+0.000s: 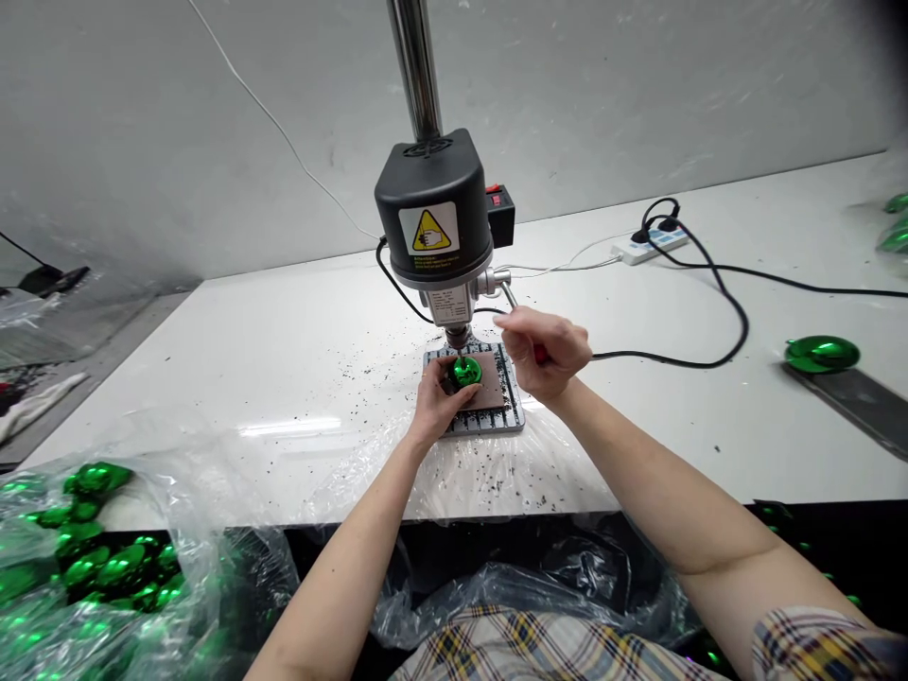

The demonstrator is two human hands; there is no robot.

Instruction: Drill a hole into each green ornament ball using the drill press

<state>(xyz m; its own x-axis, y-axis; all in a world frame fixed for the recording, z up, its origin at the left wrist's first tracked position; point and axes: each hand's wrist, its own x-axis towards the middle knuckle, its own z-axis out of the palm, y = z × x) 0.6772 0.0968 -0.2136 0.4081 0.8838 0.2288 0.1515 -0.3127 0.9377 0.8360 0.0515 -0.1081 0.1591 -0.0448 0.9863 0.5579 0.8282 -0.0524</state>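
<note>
A small bench drill press (pixel 434 213) with a black motor housing stands in front of me. My left hand (pixel 434 402) grips a shiny green disc (pixel 466 373) between thumb and fingers, on a brown board (pixel 489 383) lying on the slotted metal base (pixel 486 427). The drill's tip comes down at the disc; whether it has entered the surface I cannot tell. My right hand (pixel 545 352) is closed round the red-ended feed lever (pixel 509 295) at the machine's right side, its grip mostly hidden by the fingers.
Dark shavings lie around the base. A clear bag (pixel 177 492) of shiny green pieces (pixel 117 567) is at the lower left. Another green piece (pixel 823 354) rests on a dark flat bar (pixel 855 407) at right. A power strip (pixel 649 246) with black cables (pixel 738 322) sits behind.
</note>
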